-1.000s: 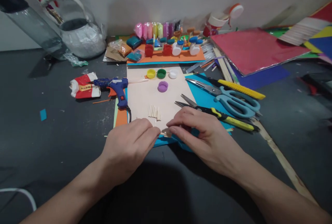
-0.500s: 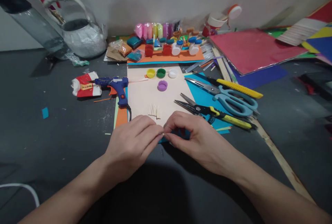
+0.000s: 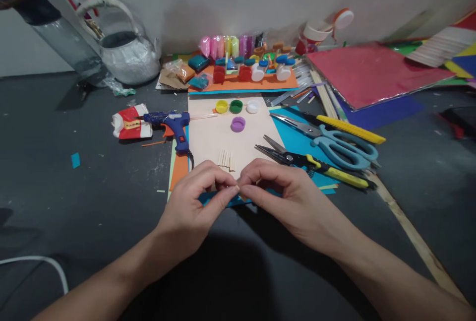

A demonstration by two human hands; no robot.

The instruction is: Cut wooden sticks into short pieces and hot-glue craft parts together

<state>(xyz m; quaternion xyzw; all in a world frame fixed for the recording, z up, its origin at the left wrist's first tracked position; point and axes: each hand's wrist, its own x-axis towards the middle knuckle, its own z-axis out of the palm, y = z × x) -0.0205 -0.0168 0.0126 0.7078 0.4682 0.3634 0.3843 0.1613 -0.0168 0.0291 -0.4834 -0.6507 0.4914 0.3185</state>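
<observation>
My left hand (image 3: 203,202) and my right hand (image 3: 286,194) meet fingertip to fingertip over the near edge of the pale paper sheet (image 3: 208,135). Each has thumb and index finger pinched together. A tiny pale bit shows between the tips, mostly covered, so its kind is unclear. Just beyond the fingers, several short cut wooden sticks (image 3: 226,160) lie side by side on the sheet. Farther up it are a purple bottle cap (image 3: 238,124), a yellow cap (image 3: 221,106), a green cap (image 3: 236,106) and a white cap (image 3: 253,107).
Left of the sheet lies a blue glue gun (image 3: 176,127), its nozzle over a red-and-white packet (image 3: 132,121). On the right are blue-handled scissors (image 3: 340,147), yellow-black snips (image 3: 316,164) and a yellow cutter (image 3: 351,129). Behind stand a silver kettle (image 3: 128,63) and small wheeled pieces (image 3: 251,70).
My left fingers have lifted and curled into a rounder pinch, with the thumb now showing. The right hand keeps its pinch. The whole view has shifted slightly.
</observation>
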